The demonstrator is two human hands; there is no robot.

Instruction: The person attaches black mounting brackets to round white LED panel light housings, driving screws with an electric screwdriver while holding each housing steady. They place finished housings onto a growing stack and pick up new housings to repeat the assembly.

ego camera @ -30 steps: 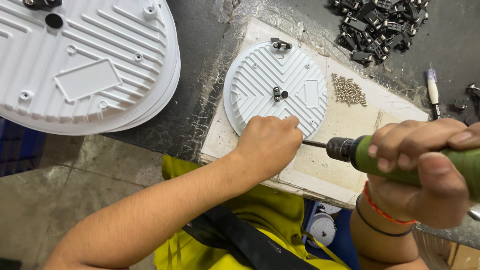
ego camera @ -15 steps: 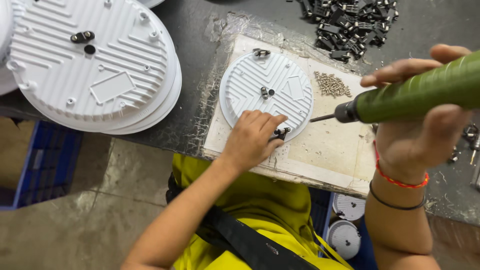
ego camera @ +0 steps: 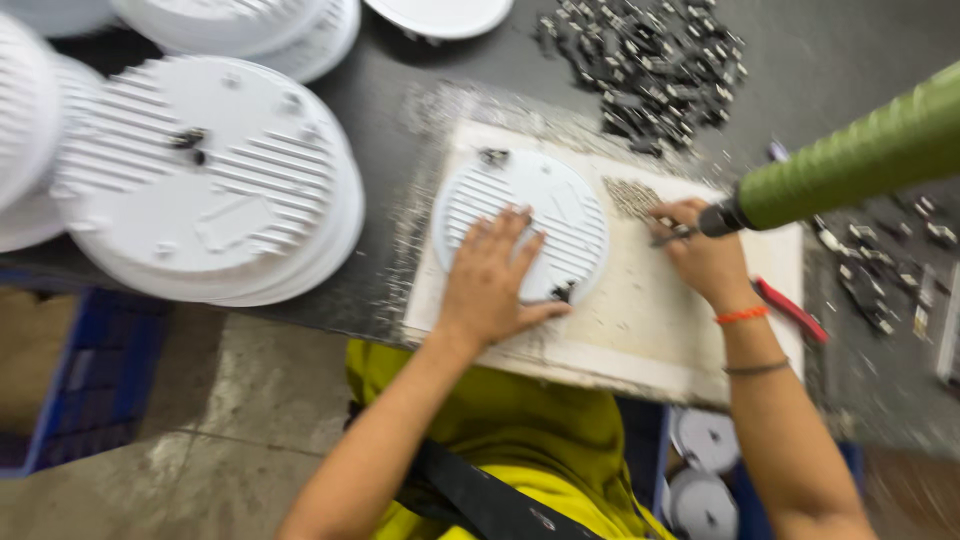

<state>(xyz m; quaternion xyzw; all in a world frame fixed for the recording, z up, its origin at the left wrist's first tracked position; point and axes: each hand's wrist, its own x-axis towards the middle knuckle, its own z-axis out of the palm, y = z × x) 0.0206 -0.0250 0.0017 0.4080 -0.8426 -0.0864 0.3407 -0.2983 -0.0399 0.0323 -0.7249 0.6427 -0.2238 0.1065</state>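
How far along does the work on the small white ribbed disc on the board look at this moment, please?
Looks done: black clips sit at the top edge and lower right rim of the small white disc. In hand: the left hand presses the disc flat; the right hand reaches the screw pile, green driver raised. Left: a stack of larger discs and loose black clips.

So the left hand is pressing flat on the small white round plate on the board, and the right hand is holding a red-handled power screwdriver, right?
Not quite: the head view shows the power screwdriver has a green handle, not red. The left hand does lie flat on the small white round plate on the board, and the right hand is at the tool's tip end.
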